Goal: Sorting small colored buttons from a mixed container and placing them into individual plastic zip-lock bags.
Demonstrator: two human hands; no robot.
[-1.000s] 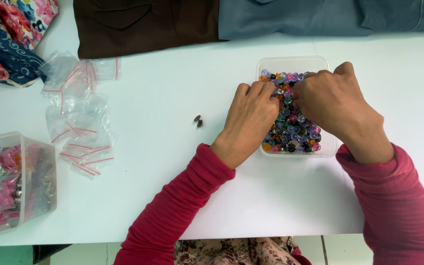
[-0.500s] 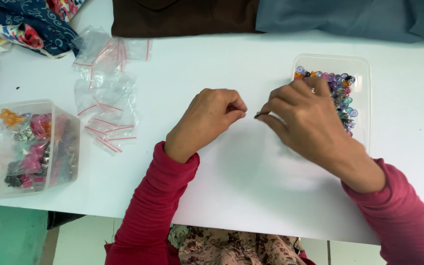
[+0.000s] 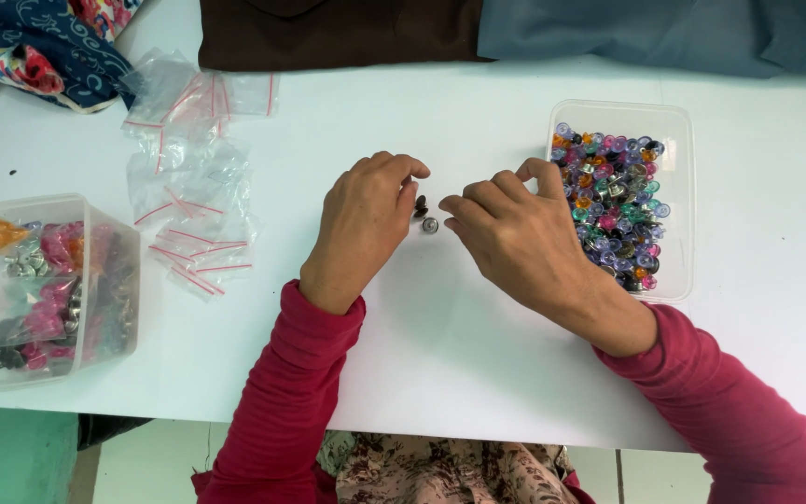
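Small buttons [image 3: 424, 215] lie on bare table [image 3: 422, 373] between loosely curled, empty left hand [image 3: 361, 224] and right hand [image 3: 515, 238].

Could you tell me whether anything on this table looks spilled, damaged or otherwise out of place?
Nothing looks spilled or damaged. The colourful small pieces stay inside the clear tray. Only two small dark and silver pieces lie loose on the white table, between the left hand and right hand. The small clear bags lie in a loose, untidy heap.

L hand [image 3: 366, 219] & R hand [image 3: 515, 233] curled on white worktop [image 3: 403, 355], two small buttons [image 3: 424, 215] between them; button tub [image 3: 678, 205] by R hand.
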